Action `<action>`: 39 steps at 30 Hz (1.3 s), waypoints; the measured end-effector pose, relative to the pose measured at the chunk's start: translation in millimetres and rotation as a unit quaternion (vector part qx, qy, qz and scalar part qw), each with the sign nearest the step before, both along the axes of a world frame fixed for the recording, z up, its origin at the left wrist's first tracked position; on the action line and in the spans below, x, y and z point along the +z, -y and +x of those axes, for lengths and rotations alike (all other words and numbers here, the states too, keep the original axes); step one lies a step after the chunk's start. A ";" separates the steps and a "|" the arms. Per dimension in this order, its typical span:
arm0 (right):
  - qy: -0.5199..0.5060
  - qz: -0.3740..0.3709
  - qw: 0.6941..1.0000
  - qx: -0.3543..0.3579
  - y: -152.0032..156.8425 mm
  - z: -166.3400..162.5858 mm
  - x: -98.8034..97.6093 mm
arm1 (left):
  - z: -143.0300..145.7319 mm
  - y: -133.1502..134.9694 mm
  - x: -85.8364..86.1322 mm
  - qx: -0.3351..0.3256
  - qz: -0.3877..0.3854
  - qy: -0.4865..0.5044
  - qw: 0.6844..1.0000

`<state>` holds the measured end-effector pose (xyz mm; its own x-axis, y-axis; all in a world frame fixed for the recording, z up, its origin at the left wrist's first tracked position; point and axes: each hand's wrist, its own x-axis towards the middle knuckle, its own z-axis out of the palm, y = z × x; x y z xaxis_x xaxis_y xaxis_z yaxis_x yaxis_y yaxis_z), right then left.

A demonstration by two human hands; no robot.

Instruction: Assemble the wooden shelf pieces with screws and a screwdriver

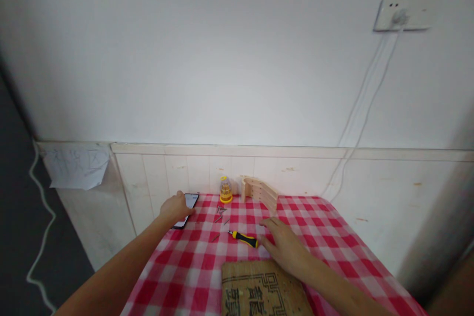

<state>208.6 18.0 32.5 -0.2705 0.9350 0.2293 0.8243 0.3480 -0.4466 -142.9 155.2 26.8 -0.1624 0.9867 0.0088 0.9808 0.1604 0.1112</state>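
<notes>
My left hand (pixel 175 209) is at the table's far left edge, its thumb and fingers gripping a smartphone (pixel 191 201) with a lit screen. Part of the phone is hidden under the hand. My right hand (pixel 279 239) hovers or rests over the cloth with fingers apart, holding nothing. Close to its fingertips lies a yellow and black screwdriver (pixel 245 239), tip pointing left. Beyond the screwdriver are several small metal pieces (pixel 221 213), too small to name surely. A clear-domed yellow bit holder (pixel 225 190) stands upright near the wall, beside a pale wooden piece (pixel 259 191) with holes.
A red and white checked cloth (pixel 185 276) covers the table. A worn brown board with black characters (pixel 264 289) lies at the near edge. The wall (pixel 237 59) closes off the back. Cords hang from a wall socket (pixel 407 12) on the right.
</notes>
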 end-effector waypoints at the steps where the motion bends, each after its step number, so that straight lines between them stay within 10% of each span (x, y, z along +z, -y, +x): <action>1: -0.001 0.000 1.000 0.001 -0.1 -0.8 0.2 | 0.3 0.4 -0.5 0.000 0.001 -0.001 1.000; 14: 0.013 0.025 1.000 0.010 -20.7 -9.6 6.9 | 41.7 20.8 13.1 -0.066 0.081 0.015 0.994; 22: 0.007 0.051 0.998 -0.032 -88.1 -77.2 42.2 | 110.8 24.8 -23.2 -0.052 0.142 0.252 0.956; 32: -0.002 -0.012 0.990 -0.140 -149.4 -140.8 41.9 | 100.9 28.2 -67.1 -0.082 0.300 0.455 0.834; 39: -0.068 -0.013 0.992 -0.105 -141.3 -128.3 37.8 | 94.7 24.5 -66.9 -0.055 0.332 0.466 0.818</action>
